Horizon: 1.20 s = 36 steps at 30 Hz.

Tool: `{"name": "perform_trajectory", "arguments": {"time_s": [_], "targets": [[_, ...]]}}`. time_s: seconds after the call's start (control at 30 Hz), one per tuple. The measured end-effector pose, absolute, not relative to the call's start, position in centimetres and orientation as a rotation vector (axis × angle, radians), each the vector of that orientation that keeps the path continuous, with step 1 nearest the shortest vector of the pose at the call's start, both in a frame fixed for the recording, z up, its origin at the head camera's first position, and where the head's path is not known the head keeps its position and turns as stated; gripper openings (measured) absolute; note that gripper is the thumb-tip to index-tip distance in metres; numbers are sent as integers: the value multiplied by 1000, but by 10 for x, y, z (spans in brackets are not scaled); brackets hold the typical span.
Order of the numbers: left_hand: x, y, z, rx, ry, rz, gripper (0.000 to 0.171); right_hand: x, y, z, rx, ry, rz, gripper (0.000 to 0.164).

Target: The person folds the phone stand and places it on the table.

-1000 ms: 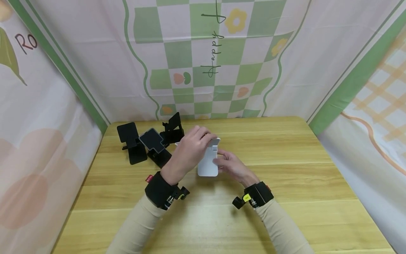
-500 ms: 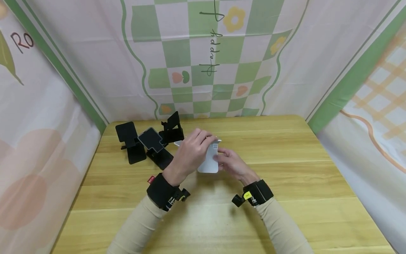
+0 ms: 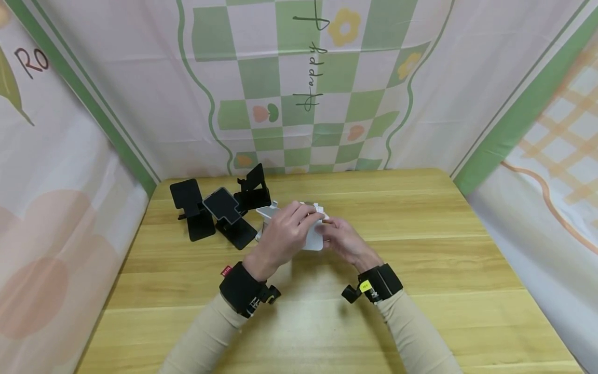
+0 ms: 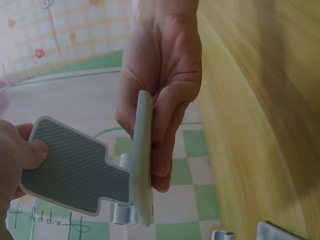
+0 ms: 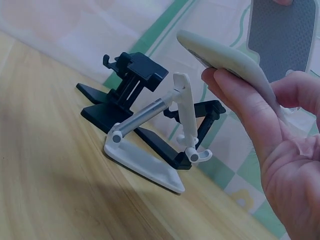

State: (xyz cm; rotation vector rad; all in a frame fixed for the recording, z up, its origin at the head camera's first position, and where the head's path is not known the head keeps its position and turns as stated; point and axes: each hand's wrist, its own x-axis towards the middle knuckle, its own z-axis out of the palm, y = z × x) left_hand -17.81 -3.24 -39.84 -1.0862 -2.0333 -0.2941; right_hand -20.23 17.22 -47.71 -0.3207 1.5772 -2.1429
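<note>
Both hands hold a white folding phone stand (image 3: 314, 240) above the middle of the table. My left hand (image 3: 286, 234) pinches its grey padded plate (image 4: 70, 165) between thumb and fingers. My right hand (image 3: 345, 241) grips the stand's base (image 5: 225, 55), thumb on one face and fingers on the other. In the left wrist view, the padded plate stands out at an angle from the edge-on base. A second white phone stand (image 5: 145, 167) stands unfolded on the table, partly hidden behind my left hand in the head view.
Several black phone stands stand at the back left of the wooden table (image 3: 420, 270): one at the far left (image 3: 192, 213), one in the middle (image 3: 238, 234), one at the back (image 3: 254, 189). A patterned cloth (image 3: 299, 78) hangs behind the table.
My left hand has moved slightly down and toward me, tipping the held stand's upper part. More of the second white stand shows behind it. The right hand has barely moved.
</note>
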Motion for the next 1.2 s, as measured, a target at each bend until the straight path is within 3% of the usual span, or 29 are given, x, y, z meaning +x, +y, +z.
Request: {"name": "perform_trajectory", "arguments": {"time_s": [0.47,1.2], "targets": [[-171,-34,-413,-1109,-2040,-304,31,-202,174,-477,-245,1597,-2139,49],[-166,-33,-429,-1128,-2043,-288,34,-202,177,-475,-256,1480,-2217,50]]}}
